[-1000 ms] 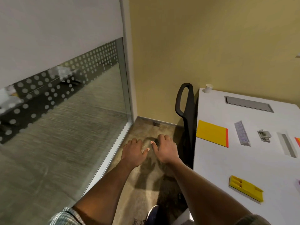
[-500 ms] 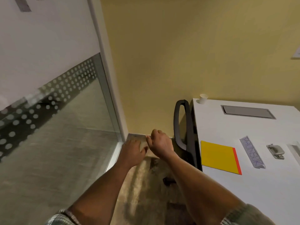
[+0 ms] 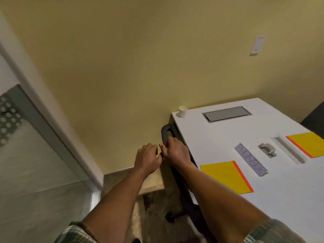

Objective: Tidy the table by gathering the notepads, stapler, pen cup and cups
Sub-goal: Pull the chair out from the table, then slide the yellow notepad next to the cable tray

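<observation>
On the white table (image 3: 228, 134) nothing's been gathered yet, as far as we're seeing. The near yellow notepad (image 3: 226, 176) with its orange edge is lying flat close to the table's left side, and a second yellow notepad (image 3: 308, 146) is sitting well apart from it, out toward the right. Between them the silver stapler (image 3: 267, 149) is resting on its own, with a lettered name plate (image 3: 251, 159) just to its left and a long grey tray-like strip (image 3: 289, 149) just to its right. The little white paper cup (image 3: 183, 111) is standing upright way off at the far left corner, near the wall. We're not spotting a pen cup or any other cups in this view, so those are either out of frame or we just can't tell.

So everything's scattered and the whole job is looking like it's ahead of us.

Our hands aren't on any of it. The left hand (image 3: 147, 158) is hanging in the air off the table's left side, fingers loosely curled, holding nothing. The right hand (image 3: 177, 151) is right beside it, thumbs nearly touching, fingers bent and seemingly resting against the black chair (image 3: 165, 132) tucked at the table edge, though whether it's actually gripping the chair we can't tell.

Best guess: the near notepad or the stapler is the easy first grab, then the corner cup.
</observation>
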Demonstrator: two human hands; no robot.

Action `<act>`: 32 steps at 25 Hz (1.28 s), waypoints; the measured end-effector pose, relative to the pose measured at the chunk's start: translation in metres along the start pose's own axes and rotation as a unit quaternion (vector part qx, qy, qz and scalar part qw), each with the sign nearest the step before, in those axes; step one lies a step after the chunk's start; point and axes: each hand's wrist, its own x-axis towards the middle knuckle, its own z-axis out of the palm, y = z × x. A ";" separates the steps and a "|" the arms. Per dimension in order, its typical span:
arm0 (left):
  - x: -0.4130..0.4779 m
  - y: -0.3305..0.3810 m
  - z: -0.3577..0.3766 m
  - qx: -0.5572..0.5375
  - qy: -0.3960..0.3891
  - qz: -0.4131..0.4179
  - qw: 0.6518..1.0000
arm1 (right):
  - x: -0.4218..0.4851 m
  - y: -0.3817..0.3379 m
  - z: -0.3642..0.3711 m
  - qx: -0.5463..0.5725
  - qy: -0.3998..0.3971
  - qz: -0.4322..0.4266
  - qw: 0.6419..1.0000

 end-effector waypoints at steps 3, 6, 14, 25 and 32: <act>0.057 -0.008 0.003 -0.006 -0.019 0.074 0.997 | 0.035 0.013 0.003 0.008 0.026 0.071 0.997; 0.108 -0.010 0.015 -0.012 -0.011 0.153 0.988 | 0.053 0.024 0.001 0.015 0.042 0.152 0.987; 0.179 0.081 0.102 -0.002 -0.134 0.289 0.948 | 0.027 0.128 -0.006 -0.008 0.104 0.391 0.915; 0.172 0.159 0.226 0.051 -0.498 0.279 0.819 | -0.042 0.226 0.049 0.135 0.110 0.707 0.685; 0.163 0.173 0.262 -0.032 -0.533 0.181 0.826 | -0.037 0.223 0.070 0.176 0.159 0.780 0.580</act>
